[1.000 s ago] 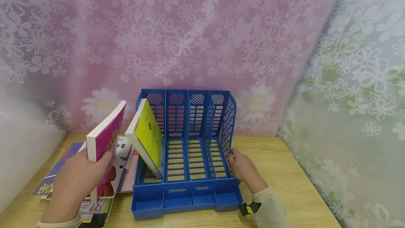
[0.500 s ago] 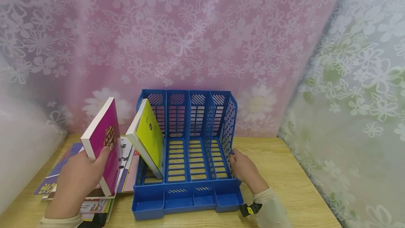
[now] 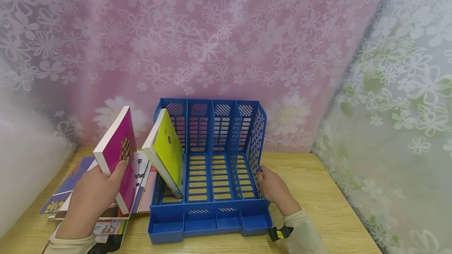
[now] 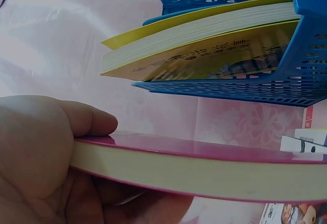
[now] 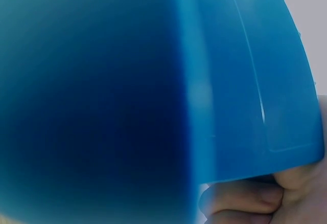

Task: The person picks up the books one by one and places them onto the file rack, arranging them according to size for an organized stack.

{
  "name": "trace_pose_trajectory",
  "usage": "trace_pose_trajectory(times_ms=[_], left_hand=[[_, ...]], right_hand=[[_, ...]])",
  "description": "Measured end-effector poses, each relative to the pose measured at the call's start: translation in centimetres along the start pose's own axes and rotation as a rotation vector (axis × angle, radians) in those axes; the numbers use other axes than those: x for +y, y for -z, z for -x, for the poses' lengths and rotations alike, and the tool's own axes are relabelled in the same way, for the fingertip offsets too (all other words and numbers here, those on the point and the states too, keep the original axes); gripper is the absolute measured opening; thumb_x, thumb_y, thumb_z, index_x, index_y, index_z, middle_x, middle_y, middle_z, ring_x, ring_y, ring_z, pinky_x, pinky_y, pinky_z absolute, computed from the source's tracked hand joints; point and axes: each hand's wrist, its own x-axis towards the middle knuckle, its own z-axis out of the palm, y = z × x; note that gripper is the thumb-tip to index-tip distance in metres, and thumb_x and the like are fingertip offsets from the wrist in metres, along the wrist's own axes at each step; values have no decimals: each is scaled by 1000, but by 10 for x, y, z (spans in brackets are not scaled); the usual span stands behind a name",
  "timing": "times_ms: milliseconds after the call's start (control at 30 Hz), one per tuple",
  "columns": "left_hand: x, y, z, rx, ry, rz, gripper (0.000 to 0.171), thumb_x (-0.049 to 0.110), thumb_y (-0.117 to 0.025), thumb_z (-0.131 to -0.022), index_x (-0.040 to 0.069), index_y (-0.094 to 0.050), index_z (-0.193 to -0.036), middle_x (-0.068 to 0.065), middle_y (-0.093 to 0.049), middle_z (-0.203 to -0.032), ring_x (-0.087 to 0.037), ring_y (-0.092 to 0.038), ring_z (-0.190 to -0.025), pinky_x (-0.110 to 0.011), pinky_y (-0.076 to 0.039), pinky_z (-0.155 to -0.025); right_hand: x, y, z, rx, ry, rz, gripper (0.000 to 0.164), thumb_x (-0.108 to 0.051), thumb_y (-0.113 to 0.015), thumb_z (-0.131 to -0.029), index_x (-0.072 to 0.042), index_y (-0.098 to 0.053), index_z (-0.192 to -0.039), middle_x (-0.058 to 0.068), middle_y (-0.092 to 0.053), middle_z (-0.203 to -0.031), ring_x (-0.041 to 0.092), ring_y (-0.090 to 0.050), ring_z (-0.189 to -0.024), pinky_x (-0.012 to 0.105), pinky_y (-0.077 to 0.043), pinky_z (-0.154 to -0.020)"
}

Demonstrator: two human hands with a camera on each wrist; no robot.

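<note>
In the head view my left hand (image 3: 97, 191) holds a magenta paperback book (image 3: 128, 183) upright, its thumb on the cover and the other fingers behind. Up close in the left wrist view, the book's cream page edge (image 4: 219, 180) shows between thumb and fingers. A blue plastic desk file rack (image 3: 199, 204) stands to the right of that book. In its leftmost compartment leans a yellow book (image 3: 169, 152), tilted left. My right hand (image 3: 275, 185) grips the rack's right side wall near the front; in the right wrist view its curled fingers (image 5: 245, 196) show below the blue plastic.
Several books and booklets (image 3: 72, 183) lie piled on the wooden table (image 3: 310, 183), left of the rack and partly under my left hand. Shallow trays (image 3: 199, 224) run along the rack's front. A pink flowered curtain (image 3: 212, 50) hangs behind the table.
The magenta book has turned in my left hand's hold, so more of its cover faces the camera. My right hand stays on the rack, and the yellow book has not moved.
</note>
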Motion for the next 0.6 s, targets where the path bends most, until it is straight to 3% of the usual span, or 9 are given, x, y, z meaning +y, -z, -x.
trace_pose_trajectory(times_ms=[600], left_hand=[[1, -4, -1, -18, 9, 6, 83, 62, -36, -104, -10, -46, -144, -40, -59, -129, -53, -67, -103, -62, -57, -73]], right_hand=[[0, -1, -1, 13, 6, -3, 34, -21, -41, -111, 0, -58, -131, 18, -71, -111, 33, -70, -98, 56, -54, -84]])
